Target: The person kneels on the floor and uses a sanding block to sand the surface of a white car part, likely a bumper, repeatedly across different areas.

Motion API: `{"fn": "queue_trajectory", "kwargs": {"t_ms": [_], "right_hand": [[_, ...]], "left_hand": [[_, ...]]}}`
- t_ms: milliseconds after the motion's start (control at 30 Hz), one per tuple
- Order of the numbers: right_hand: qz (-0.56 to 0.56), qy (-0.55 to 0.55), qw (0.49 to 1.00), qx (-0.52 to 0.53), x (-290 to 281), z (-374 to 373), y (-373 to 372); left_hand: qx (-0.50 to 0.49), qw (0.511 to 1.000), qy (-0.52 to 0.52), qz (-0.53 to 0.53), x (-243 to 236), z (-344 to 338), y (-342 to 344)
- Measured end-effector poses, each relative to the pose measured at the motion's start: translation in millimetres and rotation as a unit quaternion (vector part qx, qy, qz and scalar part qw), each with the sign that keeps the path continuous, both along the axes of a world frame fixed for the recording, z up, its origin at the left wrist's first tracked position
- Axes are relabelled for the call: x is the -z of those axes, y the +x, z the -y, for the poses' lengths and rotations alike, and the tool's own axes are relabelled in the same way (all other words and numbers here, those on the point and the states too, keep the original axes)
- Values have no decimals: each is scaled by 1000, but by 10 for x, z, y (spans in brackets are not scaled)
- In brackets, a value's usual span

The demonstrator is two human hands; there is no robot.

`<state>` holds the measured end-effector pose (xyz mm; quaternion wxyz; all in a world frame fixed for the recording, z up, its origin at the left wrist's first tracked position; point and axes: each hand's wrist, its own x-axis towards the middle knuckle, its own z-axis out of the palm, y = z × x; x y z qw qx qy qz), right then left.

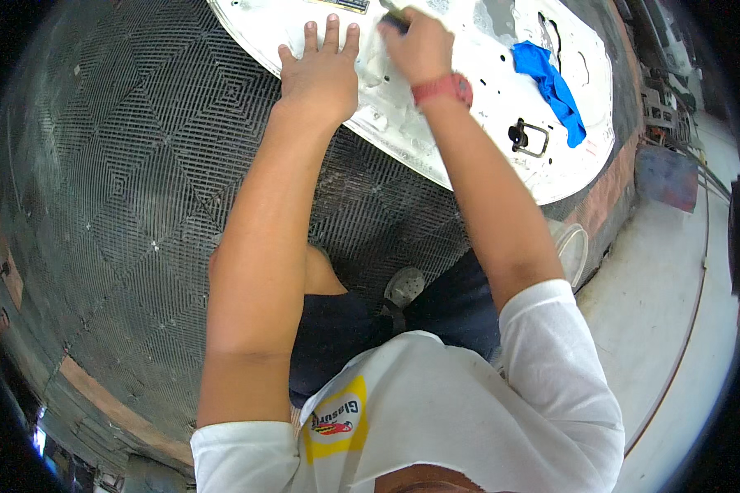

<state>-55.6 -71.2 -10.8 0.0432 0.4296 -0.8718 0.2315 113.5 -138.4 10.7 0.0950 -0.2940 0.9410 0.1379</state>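
Observation:
A large white painted metal panel (411,135), which looks like a vehicle body part, spreads across the top of the view. My left hand (321,78) lies on its near left edge with fingers stretched out and apart, holding nothing. Just to its right, my right hand (421,49), with a red watch on the wrist, is closed around a small dark block (395,22). The fingers hide most of the block, so its exact kind cannot be made out. Grey patches and wet-looking smears show on the panel around that hand.
A blue cloth (551,90) lies on the panel's right part, near a dark metal latch or loop (529,137). Black ribbed matting (156,164) covers the floor. A whitish bucket (571,251) stands beside my right leg, and a grey box-like thing (666,178) sits by the wall.

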Motion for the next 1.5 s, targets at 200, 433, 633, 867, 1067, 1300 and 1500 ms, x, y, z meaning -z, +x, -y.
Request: {"fn": "queue_trajectory", "kwargs": {"t_ms": [200, 433, 633, 867, 1067, 1300, 1500], "right_hand": [[16, 15, 997, -70, -68, -386, 271], [-81, 61, 975, -199, -63, -695, 505], [30, -22, 994, -104, -859, -1504, 194], [-11, -50, 970, 236, -1537, -4272, -10], [227, 1, 856, 465, -1015, -6287, -620], [306, 195, 909, 204, 1178, -7744, -1662], [341, 392, 811, 269, 1827, -7318, -1422]], "left_hand": [[2, 1000, -10, 4, 19, -4, -2], [-3, 1000, -7, 18, -44, 2, -20], [1, 999, -21, 32, -32, -20, -8], [4, 997, -73, 14, 44, -318, -170], [93, 989, -101, -44, 286, -1170, -346], [38, 981, -35, -189, 654, -1696, -369], [33, 991, -39, -122, 600, -2500, 25]]}}
